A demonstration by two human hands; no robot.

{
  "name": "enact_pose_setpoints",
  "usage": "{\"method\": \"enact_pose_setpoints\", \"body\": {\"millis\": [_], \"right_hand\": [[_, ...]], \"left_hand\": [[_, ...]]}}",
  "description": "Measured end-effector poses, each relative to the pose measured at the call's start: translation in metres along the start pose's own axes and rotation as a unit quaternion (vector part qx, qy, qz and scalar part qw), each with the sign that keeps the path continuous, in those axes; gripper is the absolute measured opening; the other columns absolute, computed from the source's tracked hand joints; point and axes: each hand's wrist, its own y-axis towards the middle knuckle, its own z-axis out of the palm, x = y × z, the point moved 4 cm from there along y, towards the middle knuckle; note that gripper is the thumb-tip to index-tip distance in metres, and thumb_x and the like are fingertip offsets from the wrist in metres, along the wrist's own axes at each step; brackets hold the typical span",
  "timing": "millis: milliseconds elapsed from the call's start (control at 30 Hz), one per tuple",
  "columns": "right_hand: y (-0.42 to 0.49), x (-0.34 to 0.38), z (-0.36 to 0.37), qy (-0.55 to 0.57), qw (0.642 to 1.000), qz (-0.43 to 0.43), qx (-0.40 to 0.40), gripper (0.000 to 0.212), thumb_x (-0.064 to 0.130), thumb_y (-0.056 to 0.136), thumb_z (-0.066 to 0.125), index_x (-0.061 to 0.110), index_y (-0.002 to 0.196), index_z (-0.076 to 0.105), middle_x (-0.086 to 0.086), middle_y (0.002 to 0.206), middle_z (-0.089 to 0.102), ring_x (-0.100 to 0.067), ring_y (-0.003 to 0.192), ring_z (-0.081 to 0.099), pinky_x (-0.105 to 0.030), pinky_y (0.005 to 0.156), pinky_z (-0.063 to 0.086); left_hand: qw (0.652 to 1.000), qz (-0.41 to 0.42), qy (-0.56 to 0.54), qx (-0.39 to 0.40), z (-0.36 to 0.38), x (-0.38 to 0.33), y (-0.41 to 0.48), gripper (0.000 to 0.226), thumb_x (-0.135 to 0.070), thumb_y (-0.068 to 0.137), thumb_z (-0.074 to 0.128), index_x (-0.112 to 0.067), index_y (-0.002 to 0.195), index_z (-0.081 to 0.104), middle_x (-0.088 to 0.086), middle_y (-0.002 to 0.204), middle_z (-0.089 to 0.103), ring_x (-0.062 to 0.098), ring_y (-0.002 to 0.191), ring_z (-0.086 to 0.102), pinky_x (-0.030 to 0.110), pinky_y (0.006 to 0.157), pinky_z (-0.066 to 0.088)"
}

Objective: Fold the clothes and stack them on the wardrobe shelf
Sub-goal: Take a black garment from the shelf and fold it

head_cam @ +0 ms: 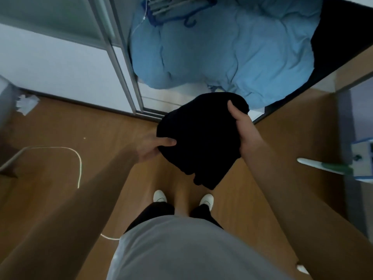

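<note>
A folded black garment (pixel 201 138) hangs above the wooden floor (pixel 60 128), held by both hands. The left hand (pixel 154 147) pinches its 9 o'clock edge and the right hand (pixel 242 124) grips its 2 o'clock edge, both with thumb on top and fingers curled beneath. At 12 o'clock lies a rumpled blue duvet (pixel 232 53).

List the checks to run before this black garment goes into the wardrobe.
1. Grip: left hand and right hand hold the black garment at opposite edges: ok.
2. Fold: compact, but the lower corner hangs, and it is too dark to judge the layers: cannot tell.
3. Sliding door stands open ahead: ok.
4. Free shelf: blue duvet fills the opening in view, no shelf visible: cannot tell.
5. Footing: white cable lies left of the white shoes, off the path: ok.
</note>
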Motion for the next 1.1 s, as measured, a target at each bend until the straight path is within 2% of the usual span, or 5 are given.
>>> {"method": "enact_pose_setpoints", "body": {"millis": [167, 500, 700, 900, 1100], "right_hand": [[0.019, 0.0, -0.017, -0.139, 0.985, 0.077, -0.064, 0.033, 0.041, 0.091, 0.069, 0.011, 0.101, 0.077, -0.008, 0.09, 0.078, -0.021, 0.075, 0.075, -0.028, 0.063, 0.06], [0.023, -0.043, 0.009, 0.042, 0.996, -0.073, 0.033, 0.052, 0.004, 0.094, 0.061, 0.013, 0.144, 0.048, -0.016, 0.139, 0.059, -0.036, 0.126, 0.058, -0.05, 0.103, 0.047], [0.027, -0.013, 0.008, -0.06, 0.982, -0.171, -0.061, 0.059, -0.002, 0.097, 0.052, 0.038, 0.141, 0.053, 0.002, 0.137, 0.06, -0.019, 0.12, 0.063, -0.035, 0.102, 0.051], [0.037, 0.053, 0.015, -0.402, 0.906, -0.133, -0.002, 0.011, 0.028, 0.093, 0.068, 0.03, 0.099, 0.077, -0.004, 0.107, 0.076, -0.003, 0.084, 0.071, -0.015, 0.074, 0.054], [0.029, 0.112, 0.015, -0.758, 0.64, -0.063, 0.104, 0.097, 0.057, 0.066, 0.085, 0.024, 0.147, 0.043, 0.008, 0.133, 0.051, -0.014, 0.123, 0.051, -0.029, 0.105, 0.042]], "left_hand": [[0.977, 0.071, 0.006, -0.201, -0.022, -0.022, 0.005, 0.011, -0.007, 0.077, 0.061, -0.014, 0.084, 0.065, -0.009, 0.061, 0.069, 0.005, 0.057, 0.067, 0.018, 0.051, 0.05], [0.961, 0.101, -0.099, -0.237, -0.042, -0.084, 0.004, 0.057, -0.011, 0.076, 0.063, -0.012, 0.132, 0.056, 0.009, 0.099, 0.075, 0.022, 0.085, 0.075, 0.032, 0.066, 0.059], [0.962, 0.132, 0.087, -0.224, -0.05, -0.131, -0.004, 0.091, -0.006, 0.075, 0.062, -0.068, 0.135, 0.034, 0.005, 0.122, 0.061, 0.014, 0.076, 0.072, 0.024, 0.062, 0.056], [0.966, 0.041, 0.217, -0.134, -0.038, -0.157, -0.004, 0.077, -0.004, 0.066, 0.071, -0.04, 0.133, 0.057, 0.002, 0.133, 0.062, 0.013, 0.115, 0.064, 0.027, 0.095, 0.053], [0.887, -0.05, 0.437, -0.139, 0.013, -0.21, 0.019, 0.12, -0.022, 0.059, 0.094, -0.038, 0.155, 0.024, -0.011, 0.139, 0.045, 0.013, 0.128, 0.046, 0.03, 0.111, 0.037]]}}
